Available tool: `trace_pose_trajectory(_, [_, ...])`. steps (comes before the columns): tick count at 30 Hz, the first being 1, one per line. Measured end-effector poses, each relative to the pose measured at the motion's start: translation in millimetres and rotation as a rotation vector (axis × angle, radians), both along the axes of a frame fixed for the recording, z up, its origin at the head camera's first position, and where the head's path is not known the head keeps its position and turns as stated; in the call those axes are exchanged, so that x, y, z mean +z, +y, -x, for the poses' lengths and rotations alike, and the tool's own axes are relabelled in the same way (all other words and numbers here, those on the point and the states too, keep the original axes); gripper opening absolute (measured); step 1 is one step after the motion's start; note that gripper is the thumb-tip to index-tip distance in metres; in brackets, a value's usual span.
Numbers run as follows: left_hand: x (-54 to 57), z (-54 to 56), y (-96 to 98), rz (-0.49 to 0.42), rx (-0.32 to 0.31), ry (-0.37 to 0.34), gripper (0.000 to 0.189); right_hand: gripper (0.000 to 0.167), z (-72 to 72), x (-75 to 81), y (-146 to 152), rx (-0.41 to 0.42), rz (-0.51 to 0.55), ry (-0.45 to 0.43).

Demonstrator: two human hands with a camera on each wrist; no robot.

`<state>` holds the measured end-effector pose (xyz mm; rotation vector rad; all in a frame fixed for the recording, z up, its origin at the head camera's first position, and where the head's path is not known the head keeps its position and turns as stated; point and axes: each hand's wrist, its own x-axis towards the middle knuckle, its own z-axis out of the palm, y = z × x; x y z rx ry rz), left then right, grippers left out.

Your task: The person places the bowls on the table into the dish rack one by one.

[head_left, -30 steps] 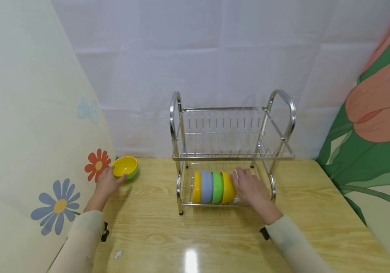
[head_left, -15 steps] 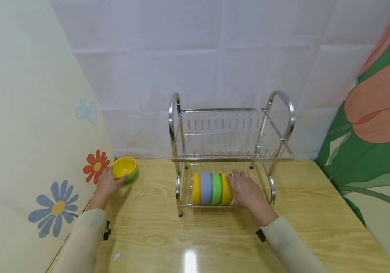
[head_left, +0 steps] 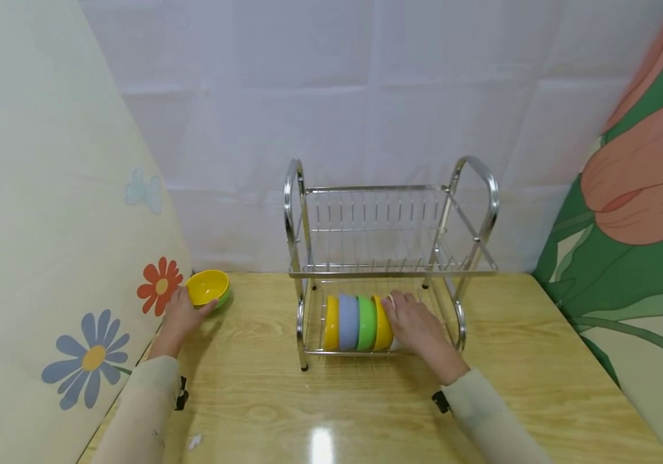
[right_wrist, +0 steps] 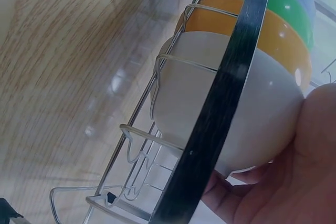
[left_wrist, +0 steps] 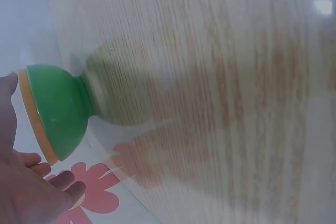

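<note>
Head view: nearest, two pale sleeves (head_left: 140,406) come in from the lower edge, each with a small black piece (head_left: 182,394) at the cuff, and a small white scrap (head_left: 194,441) lies on the wooden table (head_left: 261,406) just beside the left one. Farther in, the right hand (head_left: 419,325) reaches into the lower tier of a metal dish rack (head_left: 366,274) and grips a white bowl (right_wrist: 268,114); the right wrist view shows its fingers curled in near the bowl's foot. The white bowl stands on edge at the right end of a row, beside a yellow bowl (head_left: 382,325), a green bowl (head_left: 367,322), a blue bowl (head_left: 348,322) and a second yellow bowl (head_left: 331,324), all tipped the same way. Well apart, the left hand (head_left: 183,316) is spread round the rim of two nested bowls, a yellow inner bowl (head_left: 208,285) in a green outer bowl (left_wrist: 62,106), upright on the table; whether it pinches them cannot be told. Beyond rise the rack's upper tier and a creased white cloth (head_left: 331,96), with a flower-patterned panel (head_left: 47,193) at left and a tulip-patterned one at right.
</note>
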<state>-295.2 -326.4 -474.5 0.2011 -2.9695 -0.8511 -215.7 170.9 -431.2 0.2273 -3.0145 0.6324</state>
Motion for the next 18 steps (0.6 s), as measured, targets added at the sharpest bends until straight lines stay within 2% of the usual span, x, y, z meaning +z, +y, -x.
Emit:
trace_pose_trajectory(10, [-1.4,7.5,1.1,-0.017,0.016,-0.002,0.106,0.070,1.5,-3.0,0.3,0.006,0.011,0.003])
trace_pose_trajectory(18, [-5.9,11.4,2.8,-0.009,0.008,0.028,0.109,0.077,1.4,-4.1,0.0,0.000,0.027,-0.008])
